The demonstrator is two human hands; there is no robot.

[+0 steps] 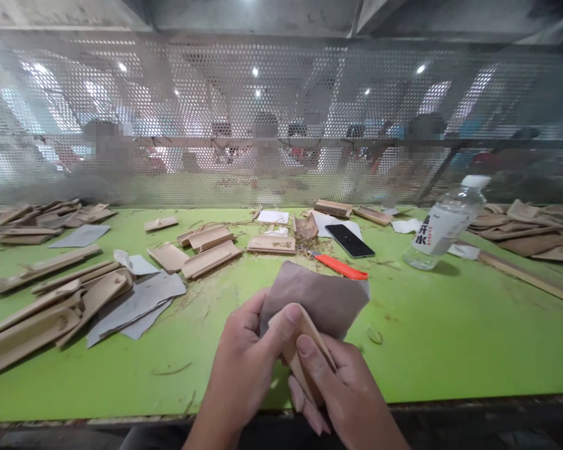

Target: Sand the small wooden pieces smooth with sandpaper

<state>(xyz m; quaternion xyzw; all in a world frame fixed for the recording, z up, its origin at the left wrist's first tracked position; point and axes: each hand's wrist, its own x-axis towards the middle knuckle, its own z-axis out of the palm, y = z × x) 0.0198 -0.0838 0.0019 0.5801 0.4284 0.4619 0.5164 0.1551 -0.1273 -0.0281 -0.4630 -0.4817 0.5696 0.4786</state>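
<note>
Near the front edge of the green table, both hands hold a tan wooden piece (pixel 304 369) together with a grey-brown sheet (pixel 314 297) that looks like sandpaper. My left hand (pixel 253 350) is closed round the sheet's left side, its thumb pressed on the wooden piece's upper end. My right hand (pixel 342 381) grips the wooden piece from the right, thumb on its face and fingers curled beneath. The sheet spreads out behind the wood, above both hands. Just beyond it lies an orange-handled knife (pixel 341 267).
A black phone (pixel 349 240) and water bottle (pixel 443 225) stand beyond the hands, on the right. Wooden pieces (pixel 211 257) and grey sheets (pixel 138 306) lie left and centre. More pieces (pixel 539 231) are heaped at right. A perforated screen (pixel 272 125) closes the back.
</note>
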